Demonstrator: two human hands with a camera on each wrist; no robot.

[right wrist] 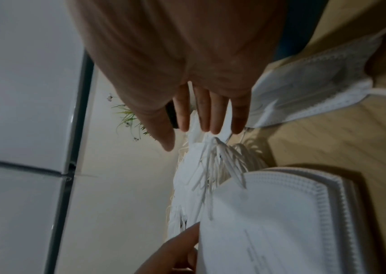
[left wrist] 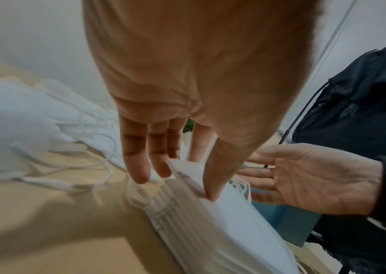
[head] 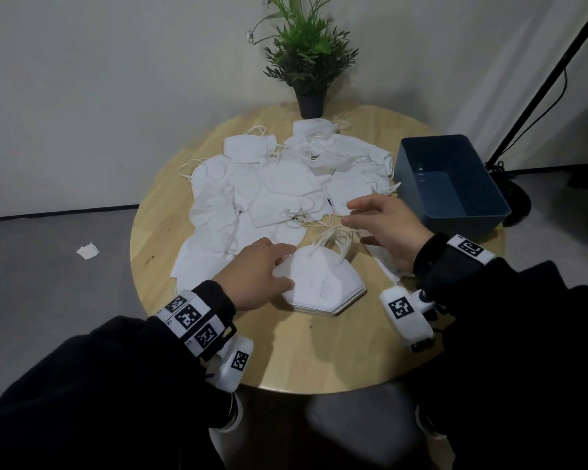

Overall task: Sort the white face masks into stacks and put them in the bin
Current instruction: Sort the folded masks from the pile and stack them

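A stack of folded white masks (head: 326, 283) (left wrist: 210, 222) (right wrist: 269, 213) lies at the front of the round wooden table (head: 319, 351), its ear loops (head: 336, 242) fanning toward the back. My left hand (head: 284, 266) (left wrist: 175, 181) rests at the stack's left edge, with straight fingers past the corner and the thumb on top. Open with spread fingers, my right hand (head: 357, 218) (right wrist: 201, 135) hovers just right of the loops. A loose pile of masks (head: 269, 184) covers the table's middle. The blue bin (head: 462, 218) stands at the right edge; no masks show inside it.
One flat mask (head: 386, 266) (right wrist: 316, 74) lies partly under my right wrist. A potted plant (head: 310, 103) stands at the table's back edge. A black light stand (head: 540, 79) rises behind the bin. A crumpled white scrap (head: 87, 251) lies on the floor at left.
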